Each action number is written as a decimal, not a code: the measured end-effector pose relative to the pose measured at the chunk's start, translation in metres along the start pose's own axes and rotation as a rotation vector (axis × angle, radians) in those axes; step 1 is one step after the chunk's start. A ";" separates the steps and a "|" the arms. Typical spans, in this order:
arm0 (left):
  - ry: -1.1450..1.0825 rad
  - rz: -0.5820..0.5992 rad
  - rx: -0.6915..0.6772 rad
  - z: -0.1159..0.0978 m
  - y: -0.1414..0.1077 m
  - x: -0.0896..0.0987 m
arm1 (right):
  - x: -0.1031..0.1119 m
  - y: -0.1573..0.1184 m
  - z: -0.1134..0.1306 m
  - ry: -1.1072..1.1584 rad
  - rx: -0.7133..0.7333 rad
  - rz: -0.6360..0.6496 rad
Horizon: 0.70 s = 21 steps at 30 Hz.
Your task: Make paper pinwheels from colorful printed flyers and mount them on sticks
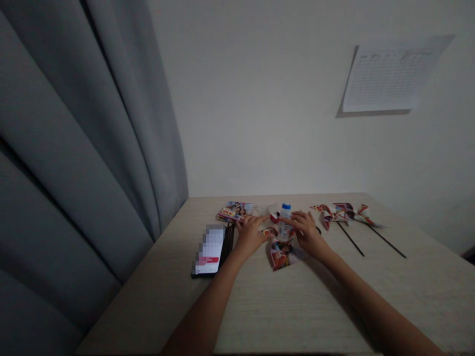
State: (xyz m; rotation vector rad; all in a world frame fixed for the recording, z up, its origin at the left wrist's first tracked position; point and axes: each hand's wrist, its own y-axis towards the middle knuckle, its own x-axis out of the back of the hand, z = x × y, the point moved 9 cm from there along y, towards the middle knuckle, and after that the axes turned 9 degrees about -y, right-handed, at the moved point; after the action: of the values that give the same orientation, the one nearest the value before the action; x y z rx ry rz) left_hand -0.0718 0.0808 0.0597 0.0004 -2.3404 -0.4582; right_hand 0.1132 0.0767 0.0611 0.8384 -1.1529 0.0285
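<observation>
My left hand (253,236) hovers over or rests on the table with its fingers apart, by the left edge of a colourful printed paper piece (282,254). Whether its thumb touches the paper I cannot tell. Opposite it, my right hand (308,232) has its fingers stretched and spread, the index finger pointing left across a small clear bottle with a blue cap (286,206). The bottle stands upright just behind the paper. Between the hands, a small red and white item (274,217) sits left of the bottle. Neither hand visibly grips anything.
Left of my hands lie a phone with a lit screen (211,249), dark sticks (230,237) and a stack of printed sheets (235,210). On the right are two paper pinwheels (345,213) on black sticks (388,242). A grey curtain (92,123) borders the table's left.
</observation>
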 end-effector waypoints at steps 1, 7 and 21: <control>0.013 0.013 -0.001 0.002 0.000 0.000 | 0.001 0.000 -0.003 -0.001 -0.014 -0.013; 0.035 0.136 -0.049 0.004 -0.005 -0.012 | 0.007 0.001 -0.017 -0.002 -0.064 -0.047; 0.021 0.273 -0.128 0.006 -0.010 -0.025 | 0.011 0.002 -0.026 0.014 -0.182 -0.030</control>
State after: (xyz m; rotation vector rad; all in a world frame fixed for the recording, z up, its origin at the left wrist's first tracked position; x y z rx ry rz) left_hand -0.0592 0.0765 0.0356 -0.3685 -2.2427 -0.4666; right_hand 0.1375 0.0889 0.0671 0.6929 -1.1117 -0.0942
